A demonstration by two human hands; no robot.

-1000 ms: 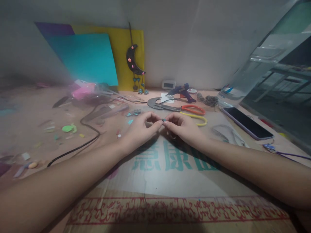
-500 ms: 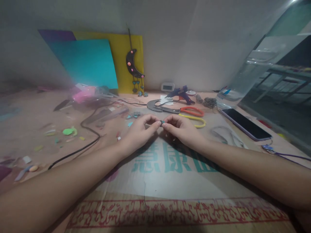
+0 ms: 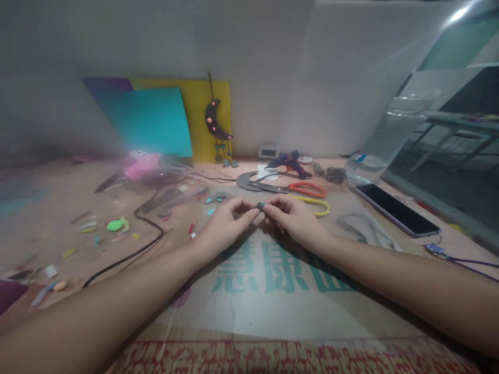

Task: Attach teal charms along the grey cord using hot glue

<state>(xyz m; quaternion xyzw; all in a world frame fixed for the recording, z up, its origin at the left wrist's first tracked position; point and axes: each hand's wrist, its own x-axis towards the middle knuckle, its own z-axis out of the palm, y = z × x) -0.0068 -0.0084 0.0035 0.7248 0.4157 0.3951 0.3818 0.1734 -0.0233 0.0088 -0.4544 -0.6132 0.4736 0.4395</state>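
Between my fingertips, over the middle of the table, is a small grey-green piece [image 3: 260, 206], too small to make out its kind. My left hand [image 3: 230, 219] pinches it from the left with thumb and forefinger. From the other side my right hand [image 3: 293, 218] pinches it the same way, its remaining fingers curled underneath. Just behind my right hand lie scissors [image 3: 307, 189] with one orange and one yellow handle loop. Several small grey and turquoise pieces [image 3: 219, 197] rest beyond my left hand.
A purple glue gun [image 3: 290, 162] and a small white digital display [image 3: 268, 151] stand at the back. A decorated moon hanging [image 3: 212, 118] leans against yellow card [image 3: 195, 104]. At right is a phone [image 3: 397, 210]. A black cable [image 3: 128, 254] and several coloured scraps [image 3: 116, 225] lie left.
The whole view has shifted, so the table and my hands appear slightly lower. Both hands keep their pinch on the small piece, with the right fingers slightly moved.
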